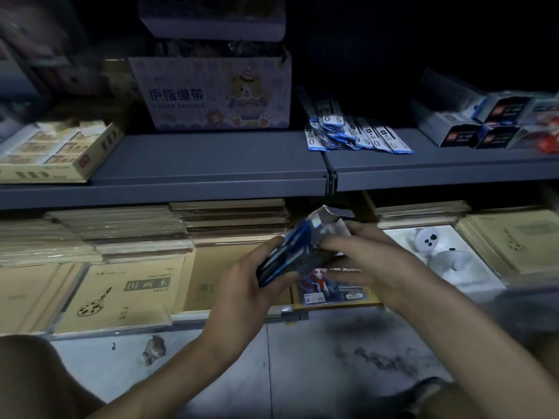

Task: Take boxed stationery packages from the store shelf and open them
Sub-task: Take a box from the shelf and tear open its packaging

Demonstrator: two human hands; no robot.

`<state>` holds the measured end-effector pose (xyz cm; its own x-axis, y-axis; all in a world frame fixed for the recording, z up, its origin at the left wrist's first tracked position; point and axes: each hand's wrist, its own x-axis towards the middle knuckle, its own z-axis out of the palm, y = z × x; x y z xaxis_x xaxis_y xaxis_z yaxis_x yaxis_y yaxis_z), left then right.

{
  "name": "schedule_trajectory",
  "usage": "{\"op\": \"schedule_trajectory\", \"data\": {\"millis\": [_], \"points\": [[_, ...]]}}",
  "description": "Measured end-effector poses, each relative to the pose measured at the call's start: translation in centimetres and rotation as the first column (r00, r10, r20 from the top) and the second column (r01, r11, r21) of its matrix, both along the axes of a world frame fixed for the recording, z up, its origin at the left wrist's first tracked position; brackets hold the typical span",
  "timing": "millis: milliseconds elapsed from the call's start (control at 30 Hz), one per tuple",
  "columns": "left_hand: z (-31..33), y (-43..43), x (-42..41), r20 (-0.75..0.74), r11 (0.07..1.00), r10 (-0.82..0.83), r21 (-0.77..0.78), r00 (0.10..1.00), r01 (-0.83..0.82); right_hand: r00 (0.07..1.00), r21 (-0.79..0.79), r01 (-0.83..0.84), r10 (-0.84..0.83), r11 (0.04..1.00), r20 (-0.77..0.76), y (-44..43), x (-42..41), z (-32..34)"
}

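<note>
**Box held at its open end, in front of the lower shelf**

While the left hand (254, 282) wraps the blue boxed package (290, 252) to steady it, the right hand (366, 261) pinches near its raised end flap (329, 216), probably to open it further. The box hangs apart from the lower shelf, over stacked notebooks (127, 294). Above, a grey shelf (211, 164) carries similar small boxes (472, 128), well clear; nothing blocks the hands.

Dim, bluish light leaves the space far above the hands (302, 276) nearly black, while edges smear with blur and wide-angle bending.
</note>
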<state>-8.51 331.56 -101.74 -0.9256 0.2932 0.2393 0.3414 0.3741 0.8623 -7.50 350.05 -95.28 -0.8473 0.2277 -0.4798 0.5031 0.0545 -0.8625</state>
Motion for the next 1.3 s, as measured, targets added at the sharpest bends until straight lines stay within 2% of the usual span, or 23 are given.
{"op": "schedule_trajectory", "data": {"millis": [100,200,267,333,400,467,533,667,733,833,967,1067,1133,1233,1300], "points": [[-0.7,-0.6,-0.9,0.283,0.985,-0.032,0.173,0.959,-0.018,0.995,0.055,0.056,-0.052,0.997,-0.080,0.7,0.5,1.1],[-0.8,-1.1,-0.9,0.476,0.956,-0.109,0.291,0.873,-0.039,0.940,0.182,0.172,-0.107,0.968,-0.323,1.2,0.6,1.5],[-1.0,-1.5,-0.8,0.573,0.949,-0.188,0.314,0.798,-0.002,0.861,0.288,0.196,-0.024,0.937,-0.508,1.1,0.9,1.7],[-1.3,-1.8,-0.8,0.647,0.940,-0.252,0.341,0.720,0.022,0.781,0.376,0.161,0.115,0.913,-0.614,0.7,1.5,1.7],[-1.7,-2.0,-1.0,0.682,0.931,-0.294,0.362,0.670,0.040,0.719,0.470,0.126,0.246,0.873,-0.650,0.2,1.9,1.5],[-1.7,-2.0,-1.0,0.679,0.929,-0.324,0.359,0.658,0.087,0.678,0.553,0.107,0.346,0.826,-0.649,0.0,2.0,1.2],[-1.6,-1.9,-0.8,0.656,0.926,-0.357,0.345,0.665,0.157,0.665,0.602,0.088,0.403,0.794,-0.629,0.1,1.7,0.8],[-1.5,-1.7,-0.4,0.631,0.917,-0.396,0.306,0.667,0.256,0.673,0.751,0.082,0.519,0.656,-0.527,0.2,1.0,0.2],[-1.4,-1.4,-0.3,0.605,0.919,-0.393,0.242,0.692,0.310,0.679,0.730,0.019,0.527,0.683,-0.511,0.3,0.6,0.2],[-1.7,-1.1,-0.3,0.583,0.921,-0.379,0.163,0.718,0.353,0.687,0.539,-0.124,0.465,0.833,-0.559,0.8,0.2,1.2],[-2.1,-0.9,-0.5,0.546,0.935,-0.342,0.116,0.765,0.335,0.690,0.307,-0.033,0.244,0.951,-0.682,1.9,0.2,3.3],[-2.5,-1.0,-0.9,0.519,0.955,-0.295,0.122,0.803,0.272,0.707,0.213,-0.071,0.200,0.974,-0.678,2.3,0.3,3.7],[-2.6,-1.1,-1.0,0.505,0.960,-0.278,0.113,0.817,0.257,0.733,0.238,-0.134,0.258,0.962,-0.630,1.9,0.5,3.4],[-3.0,-1.2,-1.3,0.484,0.960,-0.279,0.137,0.829,0.243,0.719,0.300,-0.169,0.326,0.939,-0.613,1.0,0.7,2.7],[-3.0,-1.1,-1.2,0.458,0.957,-0.289,0.150,0.841,0.247,0.717,0.249,-0.178,0.299,0.952,-0.630,0.9,0.6,2.4]]}}
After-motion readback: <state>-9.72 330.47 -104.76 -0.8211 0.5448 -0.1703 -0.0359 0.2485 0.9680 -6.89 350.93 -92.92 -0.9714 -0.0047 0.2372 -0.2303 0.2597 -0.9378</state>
